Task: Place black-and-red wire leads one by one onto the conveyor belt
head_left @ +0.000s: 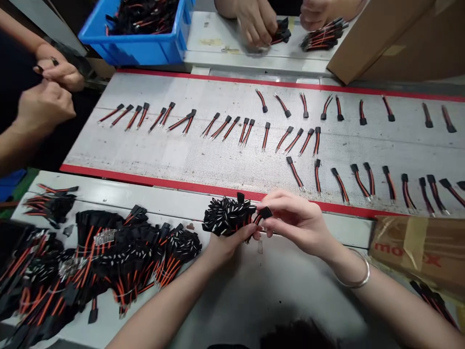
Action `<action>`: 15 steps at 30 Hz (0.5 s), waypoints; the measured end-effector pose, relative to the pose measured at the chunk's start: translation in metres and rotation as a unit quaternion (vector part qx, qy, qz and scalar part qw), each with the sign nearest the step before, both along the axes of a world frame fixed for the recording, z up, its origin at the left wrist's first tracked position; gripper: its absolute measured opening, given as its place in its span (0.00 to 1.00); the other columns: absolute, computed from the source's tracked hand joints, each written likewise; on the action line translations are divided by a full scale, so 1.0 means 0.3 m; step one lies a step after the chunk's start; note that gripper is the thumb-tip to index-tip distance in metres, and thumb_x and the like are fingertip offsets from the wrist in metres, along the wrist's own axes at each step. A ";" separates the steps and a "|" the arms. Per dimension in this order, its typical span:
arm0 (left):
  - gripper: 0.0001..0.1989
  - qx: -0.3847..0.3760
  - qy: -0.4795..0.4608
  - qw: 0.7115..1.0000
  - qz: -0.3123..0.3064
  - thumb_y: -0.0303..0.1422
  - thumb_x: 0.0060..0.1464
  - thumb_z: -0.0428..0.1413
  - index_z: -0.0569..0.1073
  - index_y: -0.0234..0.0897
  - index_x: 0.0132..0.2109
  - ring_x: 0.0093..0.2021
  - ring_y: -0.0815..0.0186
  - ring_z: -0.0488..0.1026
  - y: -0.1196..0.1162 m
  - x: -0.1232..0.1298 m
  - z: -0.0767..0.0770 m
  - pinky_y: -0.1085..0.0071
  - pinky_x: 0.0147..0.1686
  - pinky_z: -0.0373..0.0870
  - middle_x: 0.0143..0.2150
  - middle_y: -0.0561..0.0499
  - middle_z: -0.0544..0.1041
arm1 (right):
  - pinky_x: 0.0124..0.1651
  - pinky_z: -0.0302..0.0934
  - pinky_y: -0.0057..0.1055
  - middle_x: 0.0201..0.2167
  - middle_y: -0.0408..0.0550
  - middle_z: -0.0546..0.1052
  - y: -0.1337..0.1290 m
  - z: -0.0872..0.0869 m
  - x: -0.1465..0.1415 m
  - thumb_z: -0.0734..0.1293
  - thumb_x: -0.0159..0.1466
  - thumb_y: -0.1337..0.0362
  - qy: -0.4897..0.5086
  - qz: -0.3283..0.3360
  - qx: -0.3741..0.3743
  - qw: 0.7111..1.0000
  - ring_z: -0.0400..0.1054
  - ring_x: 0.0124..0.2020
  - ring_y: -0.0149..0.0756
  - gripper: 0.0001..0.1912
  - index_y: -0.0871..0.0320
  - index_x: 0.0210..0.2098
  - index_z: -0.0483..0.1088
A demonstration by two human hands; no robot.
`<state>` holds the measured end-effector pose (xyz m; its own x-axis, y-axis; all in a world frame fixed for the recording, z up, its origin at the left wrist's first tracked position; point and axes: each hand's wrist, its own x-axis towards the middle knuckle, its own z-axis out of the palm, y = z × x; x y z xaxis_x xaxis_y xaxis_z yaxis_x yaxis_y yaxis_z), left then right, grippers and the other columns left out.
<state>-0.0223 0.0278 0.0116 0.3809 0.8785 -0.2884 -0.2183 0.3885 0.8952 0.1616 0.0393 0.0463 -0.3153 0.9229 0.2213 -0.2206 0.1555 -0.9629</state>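
Note:
My left hand [232,242] is wrapped round a thick bundle of short cables [228,215], whose black connector ends face up in a dense cluster. Just right of the bundle, my right hand [298,220] pinches a single cable [266,212] by its black connector, between thumb and fingers. That cable's red and black wires run down toward my left fingertips. A metal bangle circles my right wrist. Behind both hands, a grey mesh belt [174,160] with red edges carries rows of similar loose cables [267,135], spaced apart.
Tied cable bundles [123,261] pile up at the left. A blue bin [145,48] of cables stands at the back left. Cardboard boxes [407,43] [410,252] flank the belt at the right. Other people's hands [256,24] [47,97] are across the belt and at the left.

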 end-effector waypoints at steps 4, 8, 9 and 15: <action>0.17 -0.019 -0.024 0.999 -0.038 0.45 0.54 0.65 0.77 0.35 0.27 0.28 0.66 0.72 -0.002 -0.010 -0.037 0.69 0.31 0.68 0.25 0.50 0.77 | 0.33 0.77 0.24 0.41 0.47 0.74 0.001 0.002 0.010 0.70 0.66 0.76 0.002 0.009 0.036 0.999 0.78 0.31 0.26 0.20 0.52 0.54 0.78; 0.19 -0.025 -0.030 0.998 -0.053 0.47 0.54 0.65 0.78 0.35 0.28 0.28 0.66 0.72 -0.002 -0.005 -0.049 0.69 0.31 0.66 0.26 0.50 0.77 | 0.34 0.77 0.25 0.41 0.48 0.74 -0.005 0.001 0.007 0.70 0.66 0.76 -0.016 -0.005 0.060 0.998 0.78 0.31 0.27 0.19 0.53 0.54 0.78; 0.20 -0.024 -0.025 0.998 -0.047 0.48 0.53 0.65 0.78 0.35 0.28 0.28 0.66 0.72 -0.002 -0.004 -0.049 0.69 0.31 0.66 0.26 0.50 0.77 | 0.34 0.77 0.26 0.41 0.48 0.74 -0.006 0.002 0.005 0.70 0.66 0.75 -0.020 -0.005 0.065 0.998 0.78 0.31 0.28 0.19 0.54 0.54 0.77; 0.23 -0.024 -0.010 0.999 -0.043 0.53 0.50 0.65 0.78 0.35 0.29 0.28 0.65 0.70 -0.001 -0.003 -0.043 0.68 0.29 0.64 0.25 0.49 0.76 | 0.31 0.75 0.23 0.39 0.47 0.74 -0.005 0.014 -0.005 0.70 0.66 0.76 -0.058 -0.031 0.110 0.992 0.75 0.30 0.25 0.16 0.58 0.51 0.78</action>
<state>-0.0231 0.0276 -0.0013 0.4600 0.8276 -0.3217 -0.1994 0.4493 0.8708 0.1600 0.0378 0.0504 -0.2942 0.8751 0.3843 -0.0931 0.3740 -0.9228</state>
